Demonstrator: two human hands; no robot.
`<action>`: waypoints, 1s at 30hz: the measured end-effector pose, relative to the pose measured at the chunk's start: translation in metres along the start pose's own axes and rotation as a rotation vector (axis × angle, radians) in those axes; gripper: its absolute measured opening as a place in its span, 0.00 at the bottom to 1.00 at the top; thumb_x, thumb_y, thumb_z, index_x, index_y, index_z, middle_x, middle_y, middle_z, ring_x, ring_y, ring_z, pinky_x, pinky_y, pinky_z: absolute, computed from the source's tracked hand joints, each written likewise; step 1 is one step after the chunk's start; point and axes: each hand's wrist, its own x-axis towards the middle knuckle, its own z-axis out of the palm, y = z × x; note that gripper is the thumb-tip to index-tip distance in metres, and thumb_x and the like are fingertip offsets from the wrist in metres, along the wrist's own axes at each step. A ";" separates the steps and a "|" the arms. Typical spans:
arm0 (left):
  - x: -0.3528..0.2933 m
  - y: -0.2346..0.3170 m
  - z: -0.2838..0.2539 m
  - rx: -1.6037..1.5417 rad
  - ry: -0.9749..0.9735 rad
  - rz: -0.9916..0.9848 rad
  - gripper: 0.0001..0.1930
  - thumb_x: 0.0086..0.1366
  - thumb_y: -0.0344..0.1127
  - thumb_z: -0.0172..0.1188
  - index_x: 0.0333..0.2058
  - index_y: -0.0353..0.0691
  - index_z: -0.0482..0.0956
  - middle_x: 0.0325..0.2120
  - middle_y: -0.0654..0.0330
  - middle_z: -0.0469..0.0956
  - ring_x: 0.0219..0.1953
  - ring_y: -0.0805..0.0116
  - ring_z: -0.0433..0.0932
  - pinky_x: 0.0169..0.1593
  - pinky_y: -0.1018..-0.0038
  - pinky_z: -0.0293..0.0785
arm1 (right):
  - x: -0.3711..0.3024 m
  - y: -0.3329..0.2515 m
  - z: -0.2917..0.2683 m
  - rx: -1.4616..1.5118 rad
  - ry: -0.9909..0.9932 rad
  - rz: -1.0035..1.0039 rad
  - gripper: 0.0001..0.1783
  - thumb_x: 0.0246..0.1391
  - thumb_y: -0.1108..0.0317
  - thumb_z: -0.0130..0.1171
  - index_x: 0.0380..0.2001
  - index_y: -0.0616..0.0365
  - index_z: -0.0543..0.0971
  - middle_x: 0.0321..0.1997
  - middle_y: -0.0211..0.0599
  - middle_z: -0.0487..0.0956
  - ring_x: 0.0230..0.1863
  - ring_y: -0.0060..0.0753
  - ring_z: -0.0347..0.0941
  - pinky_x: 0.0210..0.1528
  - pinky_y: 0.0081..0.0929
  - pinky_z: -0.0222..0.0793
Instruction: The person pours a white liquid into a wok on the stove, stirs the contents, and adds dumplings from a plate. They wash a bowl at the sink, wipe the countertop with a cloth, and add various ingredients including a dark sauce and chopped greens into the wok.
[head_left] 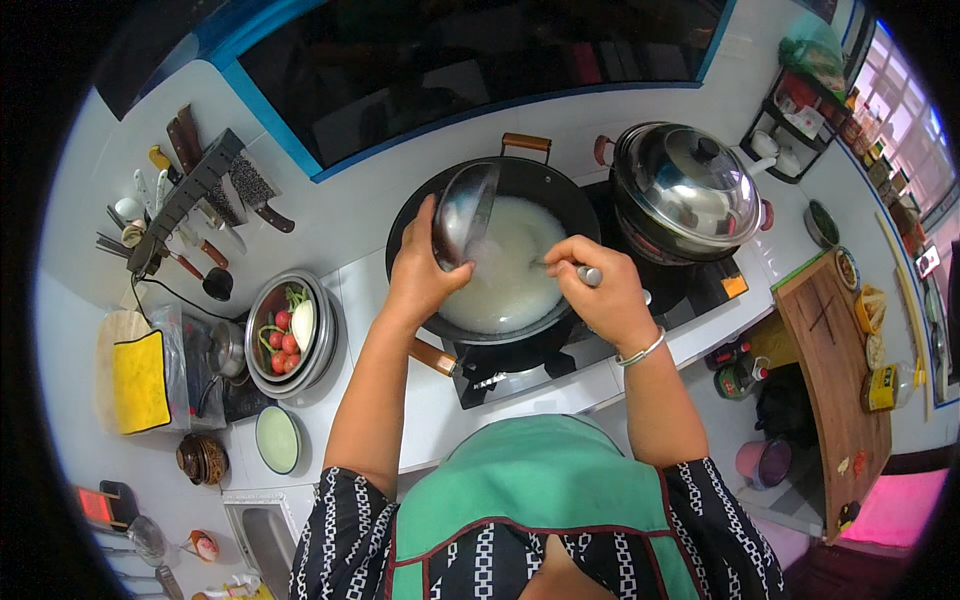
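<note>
A black wok [565, 197] with wooden handles stands on the stove, holding a cloudy white liquid [508, 292]. My left hand [420, 268] grips a shiny metal bowl [462, 215] by its rim. The bowl is tipped on its side over the wok's left part, its mouth turned toward the liquid. Over the right side of the wok, my right hand [603, 292] is closed around a metal-handled utensil [590, 275]. Its thin shaft points left into the wok. The working end cannot be made out in the liquid.
Right of the wok sits a large lidded steel pot [690, 185]. On the left counter are stacked metal bowls [328, 340] with radishes [285, 345] and a pale green bowl [278, 440]. A knife rack [185, 195] hangs on the left wall. A wooden board [835, 390] lies far right.
</note>
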 end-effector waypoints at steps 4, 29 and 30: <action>-0.003 0.010 -0.006 0.166 -0.059 0.183 0.48 0.40 0.32 0.68 0.61 0.43 0.52 0.54 0.43 0.62 0.53 0.44 0.65 0.54 0.64 0.66 | -0.001 -0.007 -0.003 0.083 -0.044 0.027 0.06 0.47 0.71 0.53 0.28 0.60 0.77 0.24 0.39 0.78 0.27 0.32 0.76 0.31 0.24 0.69; -0.092 -0.109 -0.049 -1.501 0.542 -0.564 0.26 0.56 0.42 0.59 0.51 0.39 0.64 0.49 0.55 0.68 0.52 0.60 0.67 0.55 0.58 0.65 | 0.012 -0.010 0.026 0.149 -0.080 0.190 0.09 0.49 0.74 0.49 0.28 0.64 0.79 0.24 0.34 0.79 0.26 0.20 0.74 0.31 0.18 0.68; -0.108 -0.117 -0.054 -1.526 0.574 -0.560 0.27 0.56 0.41 0.59 0.52 0.40 0.63 0.51 0.56 0.67 0.52 0.60 0.66 0.56 0.58 0.64 | 0.011 -0.016 0.016 0.129 -0.082 0.275 0.09 0.50 0.74 0.48 0.28 0.64 0.79 0.24 0.33 0.79 0.24 0.17 0.71 0.27 0.16 0.65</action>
